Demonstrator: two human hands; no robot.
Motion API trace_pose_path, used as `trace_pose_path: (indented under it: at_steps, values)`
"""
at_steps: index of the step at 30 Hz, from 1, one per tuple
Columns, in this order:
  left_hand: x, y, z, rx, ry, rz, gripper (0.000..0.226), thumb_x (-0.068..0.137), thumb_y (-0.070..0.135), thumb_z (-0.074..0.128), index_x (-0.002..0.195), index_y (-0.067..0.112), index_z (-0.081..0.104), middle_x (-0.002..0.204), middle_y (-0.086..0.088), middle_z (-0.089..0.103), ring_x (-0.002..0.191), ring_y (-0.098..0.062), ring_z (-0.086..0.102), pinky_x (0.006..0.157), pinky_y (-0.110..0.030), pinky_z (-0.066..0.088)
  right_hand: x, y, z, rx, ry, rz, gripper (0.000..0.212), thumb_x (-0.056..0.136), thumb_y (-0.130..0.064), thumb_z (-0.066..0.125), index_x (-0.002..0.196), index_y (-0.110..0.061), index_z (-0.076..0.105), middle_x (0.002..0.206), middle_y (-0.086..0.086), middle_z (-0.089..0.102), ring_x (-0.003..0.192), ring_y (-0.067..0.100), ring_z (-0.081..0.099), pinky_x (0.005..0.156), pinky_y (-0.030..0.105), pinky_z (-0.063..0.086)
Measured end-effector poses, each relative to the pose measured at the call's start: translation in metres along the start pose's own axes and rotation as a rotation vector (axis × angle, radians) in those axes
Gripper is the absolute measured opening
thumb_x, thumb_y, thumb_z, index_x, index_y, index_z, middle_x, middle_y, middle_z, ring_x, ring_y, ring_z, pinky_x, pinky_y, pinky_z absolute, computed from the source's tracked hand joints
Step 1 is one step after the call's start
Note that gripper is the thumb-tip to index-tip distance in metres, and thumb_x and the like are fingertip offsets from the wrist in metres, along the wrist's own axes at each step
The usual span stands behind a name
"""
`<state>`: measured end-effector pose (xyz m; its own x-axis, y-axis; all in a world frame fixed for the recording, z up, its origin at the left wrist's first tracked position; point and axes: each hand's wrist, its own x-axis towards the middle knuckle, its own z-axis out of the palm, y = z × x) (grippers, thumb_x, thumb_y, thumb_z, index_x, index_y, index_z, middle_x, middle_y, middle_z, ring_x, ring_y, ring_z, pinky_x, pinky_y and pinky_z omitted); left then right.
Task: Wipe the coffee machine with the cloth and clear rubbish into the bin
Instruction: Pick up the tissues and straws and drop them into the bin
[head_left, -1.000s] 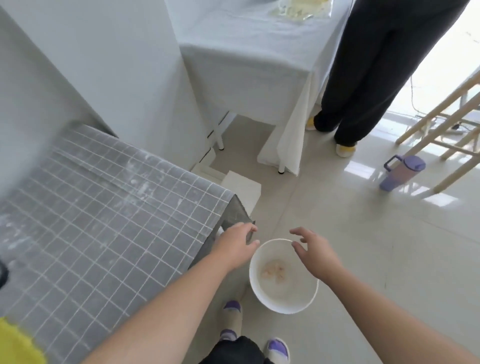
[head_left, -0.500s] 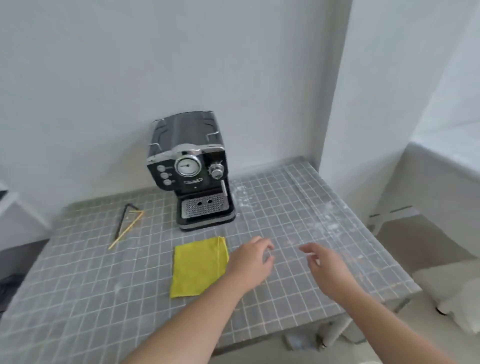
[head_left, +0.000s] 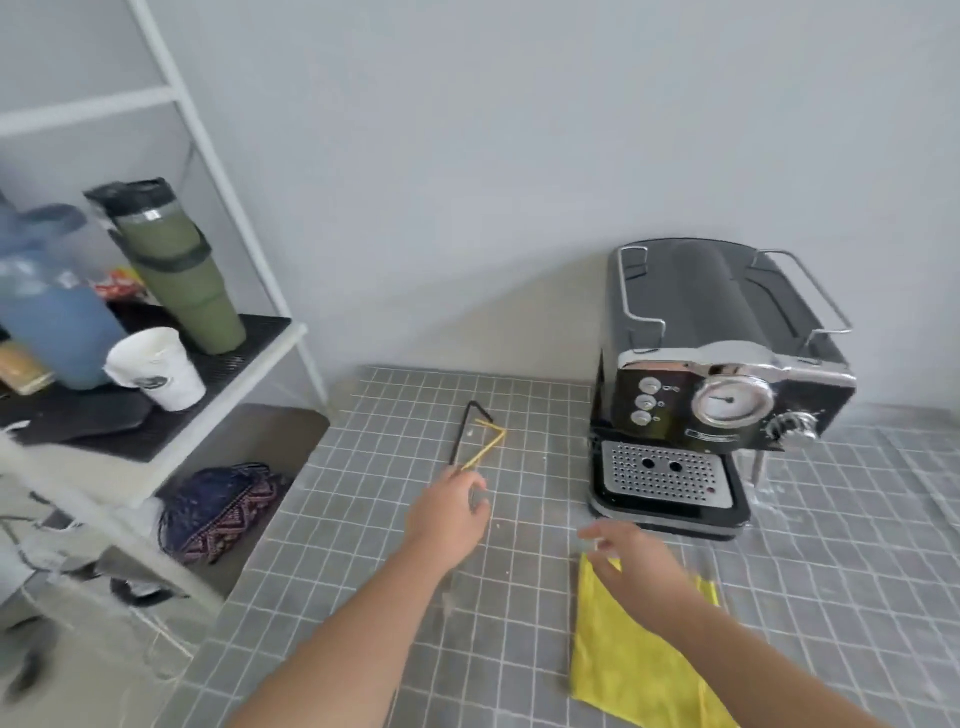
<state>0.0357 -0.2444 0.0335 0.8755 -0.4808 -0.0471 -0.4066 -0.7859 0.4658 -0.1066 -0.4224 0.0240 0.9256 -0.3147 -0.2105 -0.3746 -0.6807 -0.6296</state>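
Head view: grey wall (head_left: 467, 182), tiled counter (head_left: 519, 597), shelf rack (head_left: 218, 364) alongside. Coffee machine (head_left: 711, 384) stands at the back, cloth (head_left: 634, 670) before it. Left hand (head_left: 449, 517) open near straws (head_left: 480, 441); right hand (head_left: 639, 564) open over cloth.

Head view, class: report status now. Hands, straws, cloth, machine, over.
Left hand open, fingers near the straws, not gripping. Right hand open over the cloth. Machine untouched. Nothing in the way.

Both forearms are seen bare, with no sleeves reaching into view. The left hand (head_left: 451, 512) and right hand (head_left: 636, 558) are uncovered; nothing is worn on them.
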Motion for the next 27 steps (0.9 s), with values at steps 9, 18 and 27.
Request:
trace_pose_path:
  at_steps: [9,18,27]
  values:
    - [0.091,-0.077,0.002,0.011,0.021,-0.18,0.021,0.094,0.029,0.053,0.11,0.023,0.063,0.106,0.005,0.066,0.085,-0.014,0.064,0.076,-0.032,0.056,0.138,-0.051,0.044,-0.064,-0.091,-0.039,0.035,0.094,-0.014,0.042,0.122,-0.029,0.055,0.123,-0.01,0.052,0.094,0.013,0.059,0.07,0.02,0.048]
    - [0.131,-0.08,0.034,0.233,-0.002,-0.162,0.034,0.087,0.047,0.058,0.11,0.023,0.066,0.114,0.004,0.06,0.108,-0.018,0.053,0.088,-0.033,0.048,0.21,-0.052,0.078,-0.374,-0.203,-0.077,0.07,0.089,0.005,0.038,0.144,-0.035,0.023,0.157,-0.017,0.01,0.139,0.023,0.024,0.107,0.041,0.037]
    - [0.124,-0.083,0.039,0.284,0.03,-0.156,0.027,0.09,0.042,0.054,0.1,0.024,0.072,0.123,0.009,0.053,0.116,-0.014,0.045,0.093,-0.031,0.036,0.197,-0.03,0.078,-0.552,0.035,-0.279,0.017,0.085,-0.004,0.053,0.093,-0.018,0.058,0.099,0.001,0.062,0.095,0.025,0.052,0.079,0.033,0.042]
